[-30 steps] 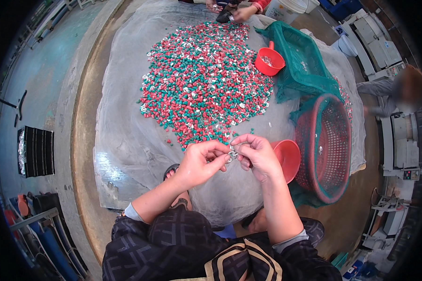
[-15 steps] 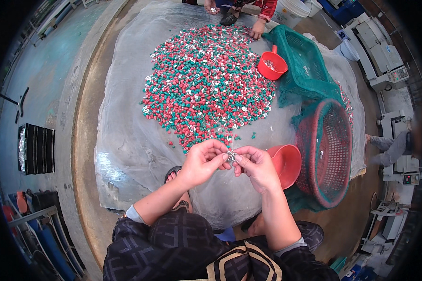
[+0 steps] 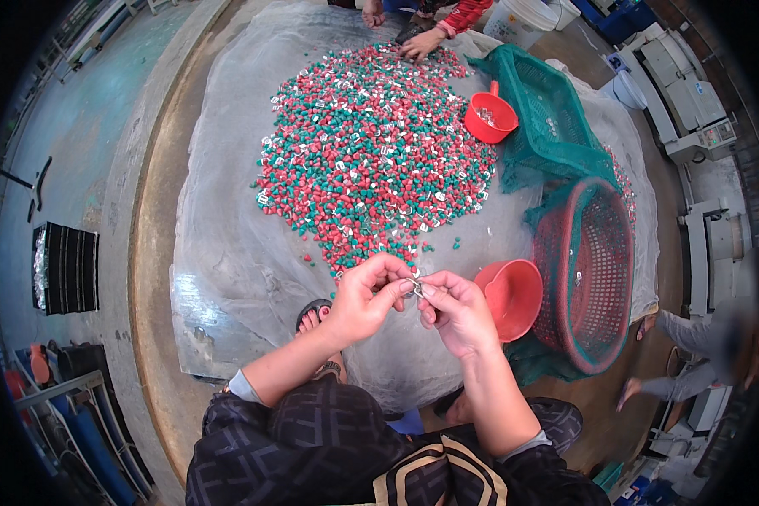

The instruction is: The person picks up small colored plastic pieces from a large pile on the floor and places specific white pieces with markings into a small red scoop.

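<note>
My left hand (image 3: 364,297) and my right hand (image 3: 455,310) meet in front of me, fingertips pinched together on a small silvery piece (image 3: 415,287). They hover above a clear plastic sheet (image 3: 228,253) spread on the floor. Just beyond them lies a wide heap of small red, green and silvery pieces (image 3: 371,160). A red scoop bowl (image 3: 511,297) sits right beside my right hand.
A round red mesh basket (image 3: 589,270) stands at the right, a green mesh basket (image 3: 548,118) behind it, with a second red scoop (image 3: 491,116) near it. Another person's hand (image 3: 420,40) reaches into the heap's far edge. A seated person (image 3: 700,354) is at the right.
My hands have stayed together on the small piece, with only slight finger movement. The other person's hand at the far edge has shifted along the heap.
</note>
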Action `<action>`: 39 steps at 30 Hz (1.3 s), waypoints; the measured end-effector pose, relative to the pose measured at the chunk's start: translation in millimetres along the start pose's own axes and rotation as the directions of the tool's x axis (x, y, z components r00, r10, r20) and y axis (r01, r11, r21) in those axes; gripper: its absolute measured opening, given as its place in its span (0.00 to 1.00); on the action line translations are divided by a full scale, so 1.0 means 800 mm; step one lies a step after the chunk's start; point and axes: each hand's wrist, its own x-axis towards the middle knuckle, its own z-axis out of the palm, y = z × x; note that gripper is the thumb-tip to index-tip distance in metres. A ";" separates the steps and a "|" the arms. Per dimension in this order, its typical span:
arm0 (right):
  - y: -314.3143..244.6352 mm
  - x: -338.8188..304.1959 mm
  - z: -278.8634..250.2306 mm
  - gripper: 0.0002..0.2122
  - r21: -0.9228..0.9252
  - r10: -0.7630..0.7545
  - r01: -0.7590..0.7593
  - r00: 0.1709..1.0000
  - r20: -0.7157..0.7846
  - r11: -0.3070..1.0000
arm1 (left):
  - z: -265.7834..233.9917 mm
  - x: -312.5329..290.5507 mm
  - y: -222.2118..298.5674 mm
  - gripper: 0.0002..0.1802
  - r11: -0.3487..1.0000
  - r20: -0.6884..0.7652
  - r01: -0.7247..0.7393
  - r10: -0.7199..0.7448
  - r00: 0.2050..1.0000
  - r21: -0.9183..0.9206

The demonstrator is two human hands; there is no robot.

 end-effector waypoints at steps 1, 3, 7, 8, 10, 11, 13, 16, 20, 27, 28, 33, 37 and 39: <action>0.003 -0.001 0.005 0.05 -0.045 -0.069 0.068 0.998 -0.013 0.997 | 0.001 0.000 0.002 0.04 0.999 -0.004 0.022 -0.023 1.000 -0.028; 0.008 -0.001 0.014 0.05 -0.117 -0.194 0.189 0.980 -0.031 0.975 | 0.001 0.001 0.006 0.04 0.994 -0.011 0.067 -0.068 0.998 -0.084; 0.017 -0.004 0.024 0.05 -0.173 -0.322 0.307 0.944 -0.065 0.936 | -0.001 0.003 0.000 0.04 0.967 0.007 0.102 -0.103 0.995 -0.234; 0.018 -0.004 0.025 0.05 -0.173 -0.331 0.314 0.941 -0.075 0.933 | -0.001 0.003 -0.001 0.04 0.956 0.006 0.109 -0.112 0.994 -0.272; 0.025 -0.005 0.027 0.05 -0.208 -0.394 0.370 0.915 -0.088 0.905 | 0.001 0.003 -0.001 0.04 0.945 -0.006 0.113 -0.120 0.993 -0.308; 0.027 -0.005 0.029 0.05 -0.227 -0.425 0.396 0.900 -0.095 0.890 | 0.002 0.003 -0.001 0.04 0.945 -0.017 0.110 -0.121 0.992 -0.307; 0.028 -0.007 0.035 0.04 -0.281 -0.476 0.433 0.873 -0.107 0.857 | 0.003 0.003 -0.001 0.04 0.950 -0.021 0.095 -0.106 0.994 -0.297; 0.021 -0.007 0.035 0.04 -0.186 -0.396 0.372 0.911 -0.117 0.910 | 0.001 0.003 -0.001 0.05 0.960 -0.013 0.060 -0.066 0.998 -0.273; 0.022 -0.006 0.036 0.03 -0.175 -0.399 0.375 0.908 -0.127 0.910 | 0.003 0.003 -0.003 0.05 0.961 -0.022 0.057 -0.065 0.998 -0.271; 0.031 -0.008 0.042 0.03 -0.367 -0.556 0.472 0.815 -0.166 0.802 | 0.004 0.006 -0.005 0.04 0.912 0.007 0.143 -0.152 0.988 -0.386; 0.031 -0.008 0.039 0.03 -0.385 -0.557 0.470 0.816 -0.154 0.794 | 0.005 0.006 -0.006 0.04 0.919 0.010 0.142 -0.149 0.989 -0.369; 0.008 -0.010 0.019 0.05 -0.033 -0.145 0.142 0.983 -0.109 0.989 | -0.002 0.009 -0.011 0.04 0.983 0.044 0.035 -0.028 0.999 -0.178; -0.038 -0.033 -0.025 0.05 0.002 -0.169 0.172 0.971 -0.169 0.985 | -0.055 0.019 -0.017 0.06 0.990 -0.267 -0.102 0.072 0.961 -0.099; -0.051 -0.039 -0.047 0.04 -0.052 -0.252 0.246 0.954 -0.165 0.968 | -0.076 0.014 -0.005 0.06 0.984 -0.247 -0.060 0.016 0.969 -0.170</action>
